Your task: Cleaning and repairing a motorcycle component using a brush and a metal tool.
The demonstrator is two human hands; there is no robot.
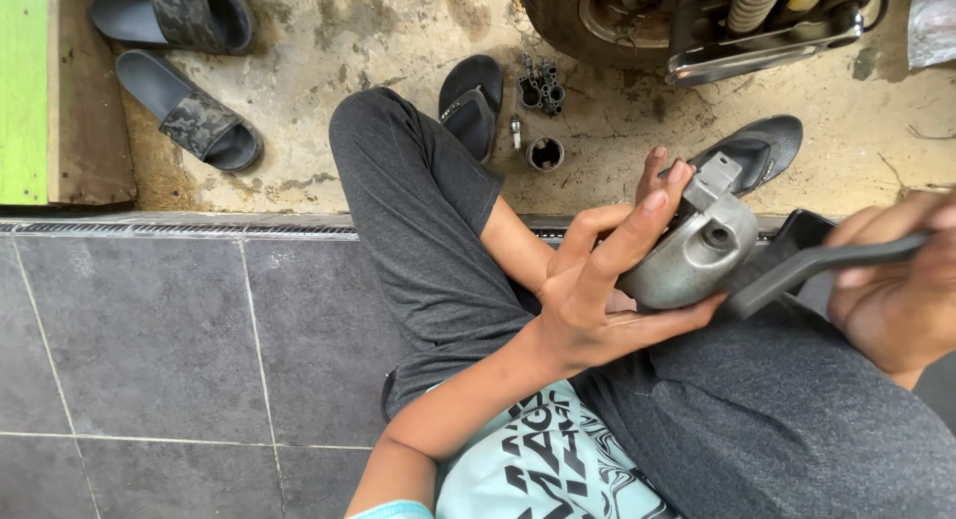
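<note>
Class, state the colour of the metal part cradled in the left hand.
Dull silver-grey, seen in the head view: metal part in the left hand.

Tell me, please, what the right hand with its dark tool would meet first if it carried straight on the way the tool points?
The right hand aims its dark tool leftward at the grey metal part cupped in the left hand. It would meet that part first; the tip seems almost touching, though depth is unclear.

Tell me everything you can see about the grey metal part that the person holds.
The metal part is a rounded, dull silver-grey casting, like bare aluminium, with a round hole on its upper face and a squarish lug at the top. It is held above the lap in the left hand, whose palm and fingers cup its left and lower side. A dark tool, held in the right hand, touches its right side.
</note>
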